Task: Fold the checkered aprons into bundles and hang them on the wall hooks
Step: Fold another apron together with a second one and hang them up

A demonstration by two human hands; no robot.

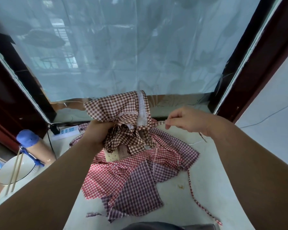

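A brown-and-white checkered apron (116,108) is bunched up above the white sill. My left hand (96,131) grips its gathered middle. My right hand (184,121) pinches the apron's tie strap (158,123) and holds it taut to the right. Under them a red checkered apron (170,155) lies spread flat, and a purple checkered apron (138,193) lies on top of its near part. A red tie (194,196) trails toward the near right. No wall hooks are in view.
A window covered with pale film (140,47) stands right behind, framed by dark red posts (264,67). A white power strip (66,131) lies at the left. Lower left, a bowl with chopsticks (15,171) and a blue-capped bottle (27,138) stand.
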